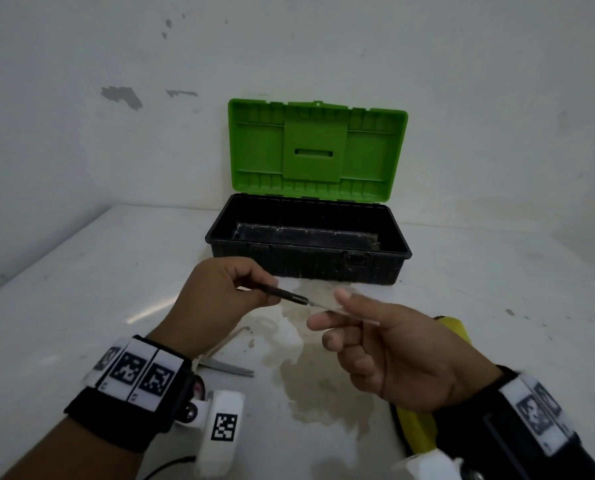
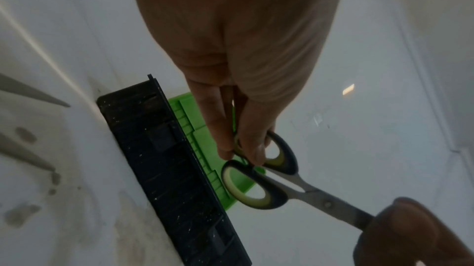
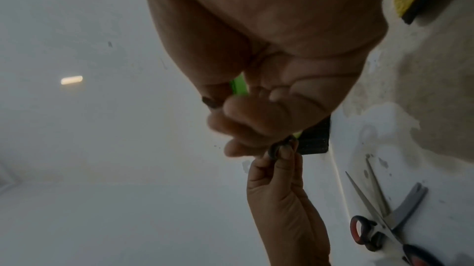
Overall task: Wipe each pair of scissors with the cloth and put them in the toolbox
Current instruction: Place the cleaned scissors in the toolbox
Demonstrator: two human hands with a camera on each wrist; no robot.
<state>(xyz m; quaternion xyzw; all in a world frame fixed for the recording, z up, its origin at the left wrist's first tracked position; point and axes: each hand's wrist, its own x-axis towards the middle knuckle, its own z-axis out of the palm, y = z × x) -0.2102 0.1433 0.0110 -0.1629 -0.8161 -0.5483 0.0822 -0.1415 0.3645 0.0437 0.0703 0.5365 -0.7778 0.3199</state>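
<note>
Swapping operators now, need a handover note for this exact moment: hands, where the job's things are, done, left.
Left hand: pinches the handles of the black-and-green scissors, held in the air in front of the toolbox.
Right hand: fingers on the blades of that same pair, no cloth in it.
Toolbox: on the table, green lid open, no scissors visible inside.
Yellow cloth: on the table under the right wrist.
Red-handled scissors and another grey-bladed tool: on the table near the left wrist.
Done: nothing boxed.
Left: wipe the held pair, box it, then the rest.
</note>
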